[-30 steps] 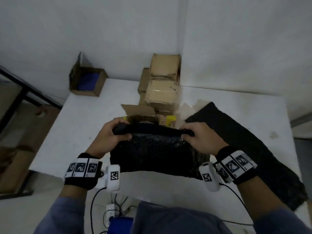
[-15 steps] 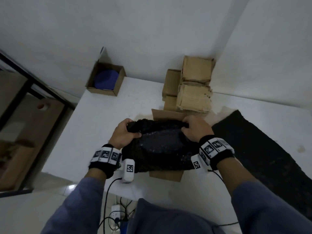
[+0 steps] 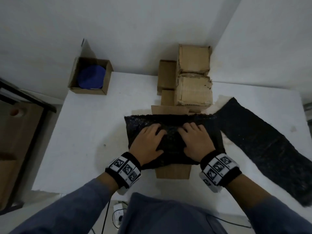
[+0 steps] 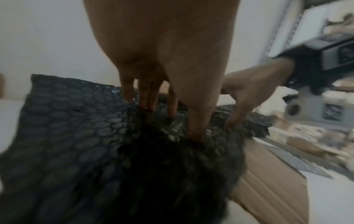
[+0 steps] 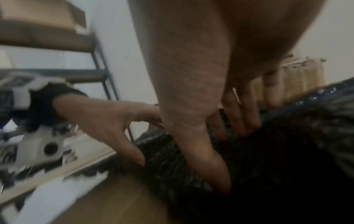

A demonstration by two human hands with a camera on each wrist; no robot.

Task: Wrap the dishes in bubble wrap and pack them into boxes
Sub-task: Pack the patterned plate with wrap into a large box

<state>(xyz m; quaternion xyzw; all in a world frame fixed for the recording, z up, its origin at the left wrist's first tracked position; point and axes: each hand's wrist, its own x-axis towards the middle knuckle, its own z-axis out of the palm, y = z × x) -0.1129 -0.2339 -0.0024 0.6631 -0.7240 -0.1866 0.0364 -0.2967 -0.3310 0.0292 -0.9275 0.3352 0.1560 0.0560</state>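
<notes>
Head view: bubble-wrapped bundle [image 3: 173, 137] is pressed under both flat, spread grips, left hand [image 3: 148, 142] and right hand [image 3: 196, 143]; dish beneath could be cracked by excess pressure.

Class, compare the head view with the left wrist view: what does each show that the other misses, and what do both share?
Only the head view shows the open box holding a blue dish, the stacked closed boxes and the spare bubble wrap strip. Only the left wrist view shows the wrap's bubbles close up. Both show the left hand and right hand pressing the black bubble wrap bundle over a cardboard box.
</notes>
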